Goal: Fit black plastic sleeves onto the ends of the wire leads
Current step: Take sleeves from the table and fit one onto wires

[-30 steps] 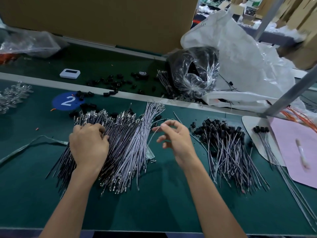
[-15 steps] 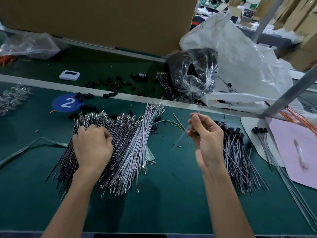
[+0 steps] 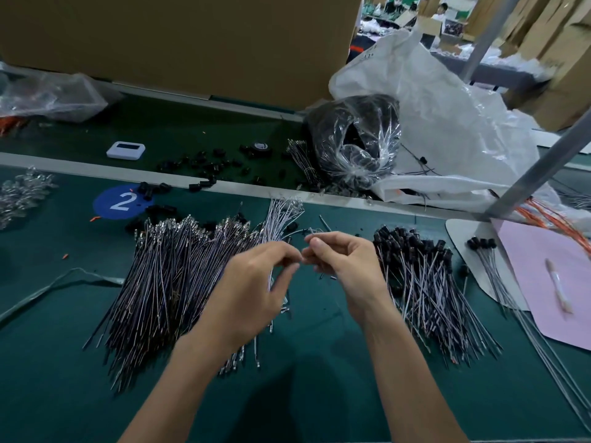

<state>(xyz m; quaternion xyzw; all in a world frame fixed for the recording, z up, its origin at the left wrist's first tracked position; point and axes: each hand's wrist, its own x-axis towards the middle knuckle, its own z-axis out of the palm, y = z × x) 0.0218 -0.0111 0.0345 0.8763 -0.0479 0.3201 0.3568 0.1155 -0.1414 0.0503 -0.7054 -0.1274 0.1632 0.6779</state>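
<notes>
A big pile of bare wire leads lies on the green mat, left of centre. Leads with black sleeves fitted are heaped to the right. Loose black sleeves are scattered behind, along the belt. My left hand and my right hand meet fingertip to fingertip above the mat between the two piles. My right hand pinches a thin pale wire lead that arcs up behind the fingers. My left hand's fingers are pinched at the same spot; what they hold is too small to see.
A clear bag of black parts and a large white plastic bag sit behind. A pink sheet lies at the right, a slanted metal post above it. A white timer and a blue "2" sticker are at the left.
My left hand has lifted off the bare-lead pile and moved right to meet my right hand, which came left and lower with the wire.
</notes>
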